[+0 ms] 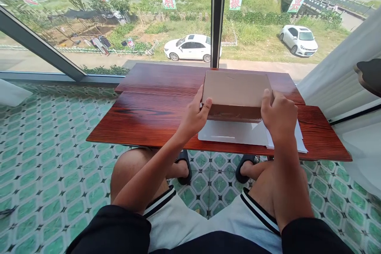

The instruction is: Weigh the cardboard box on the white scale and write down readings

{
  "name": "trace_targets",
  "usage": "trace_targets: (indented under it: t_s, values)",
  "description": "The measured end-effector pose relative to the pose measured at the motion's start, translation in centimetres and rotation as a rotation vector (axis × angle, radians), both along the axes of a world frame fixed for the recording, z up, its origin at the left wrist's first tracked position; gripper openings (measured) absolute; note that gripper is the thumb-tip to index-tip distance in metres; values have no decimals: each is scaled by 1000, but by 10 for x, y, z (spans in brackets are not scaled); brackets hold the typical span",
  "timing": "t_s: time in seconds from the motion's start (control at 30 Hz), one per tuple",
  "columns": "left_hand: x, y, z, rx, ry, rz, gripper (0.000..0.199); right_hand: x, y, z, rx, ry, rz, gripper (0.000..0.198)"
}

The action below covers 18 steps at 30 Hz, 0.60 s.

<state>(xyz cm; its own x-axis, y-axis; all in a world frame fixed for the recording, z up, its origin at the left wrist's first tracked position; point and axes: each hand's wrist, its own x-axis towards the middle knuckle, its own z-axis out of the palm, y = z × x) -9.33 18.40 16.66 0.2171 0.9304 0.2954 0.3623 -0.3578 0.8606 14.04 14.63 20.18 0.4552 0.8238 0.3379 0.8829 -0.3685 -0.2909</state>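
A closed brown cardboard box (236, 89) is between my hands over the right half of the table. My left hand (198, 113) grips its left end, thumb on the near edge and fingers along the side. At the other end my right hand (278, 111) holds the right side, with its thumb against the near top corner. Beneath the box lies a flat, pale grey panel (232, 134), partly covered. White paper sheets (300, 139) stick out under my right hand. Whether the box's bottom touches what lies below cannot be seen.
The dark red wooden table (143, 115) has a slightly separate rear plank and stands against large windows with a dark frame post (218, 16). A white curtain (342, 63) hangs at the right, beside a dark curved object (370, 75). Green patterned tiles (53, 158) cover the floor.
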Motion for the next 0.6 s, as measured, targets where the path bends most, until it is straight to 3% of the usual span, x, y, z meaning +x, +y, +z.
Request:
trace_targets:
  t_s: [0.33, 0.6]
  values:
    - [-41, 4, 27, 48, 141, 204, 57, -30, 4, -7, 125, 5, 206, 54]
    - [-80, 7, 40, 126, 97, 330, 52, -66, 1, -12, 131, 110, 390, 73]
